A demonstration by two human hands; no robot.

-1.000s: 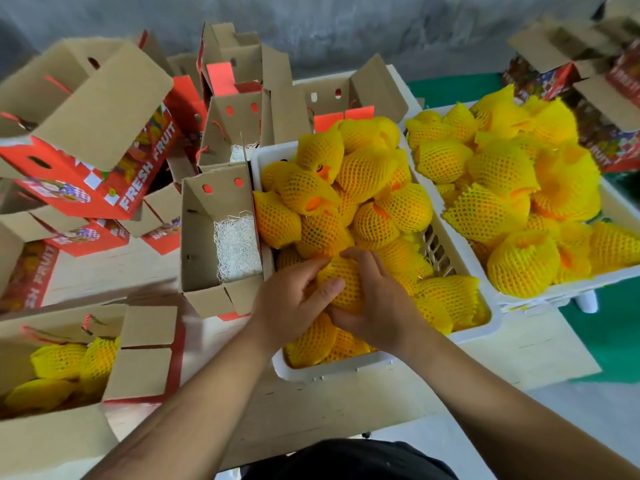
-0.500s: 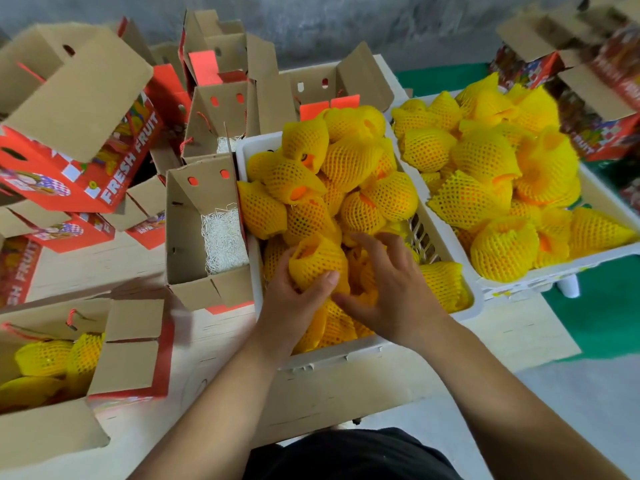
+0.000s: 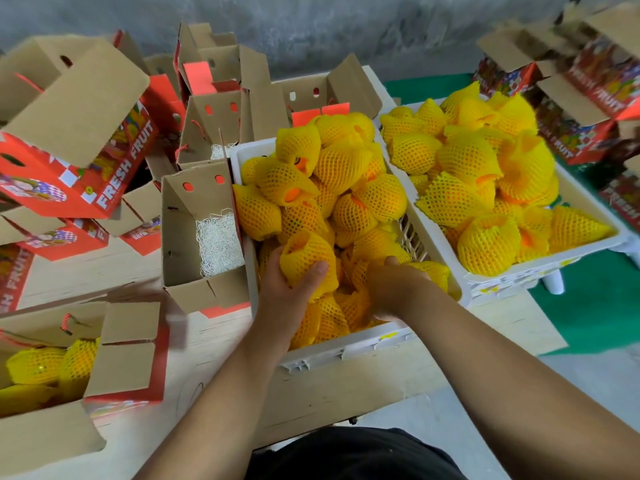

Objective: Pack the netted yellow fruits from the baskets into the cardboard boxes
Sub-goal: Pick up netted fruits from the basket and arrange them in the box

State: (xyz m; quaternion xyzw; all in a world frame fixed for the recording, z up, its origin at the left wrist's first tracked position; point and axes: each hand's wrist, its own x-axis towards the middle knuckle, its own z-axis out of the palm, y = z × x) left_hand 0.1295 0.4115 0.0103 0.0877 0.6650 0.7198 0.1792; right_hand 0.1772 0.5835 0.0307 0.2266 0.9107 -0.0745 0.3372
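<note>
Two white baskets hold piles of netted yellow fruits. In the near basket [image 3: 346, 344], my left hand [image 3: 287, 289] grips one netted fruit [image 3: 304, 258], lifted slightly at the basket's left side. My right hand [image 3: 391, 289] reaches down among the fruits at the basket's near right; its fingers curl round another netted fruit [image 3: 429, 271], partly hidden. An open cardboard box [image 3: 194, 237] with white shredded padding stands just left of the basket. A second open box [image 3: 131, 348] at the lower left holds a few netted fruits [image 3: 38, 365].
The second white basket [image 3: 588, 251] of fruits sits to the right. Red "FRESH FRUIT" boxes [image 3: 79, 168] lie piled at the back left and further boxes [image 3: 581, 109] at the back right. All rests on a pale wooden table [image 3: 346, 386]; green floor lies right.
My left hand has lifted one fruit out of the pile and toward the left. My right hand has let go of it and dropped to the right onto another fruit.
</note>
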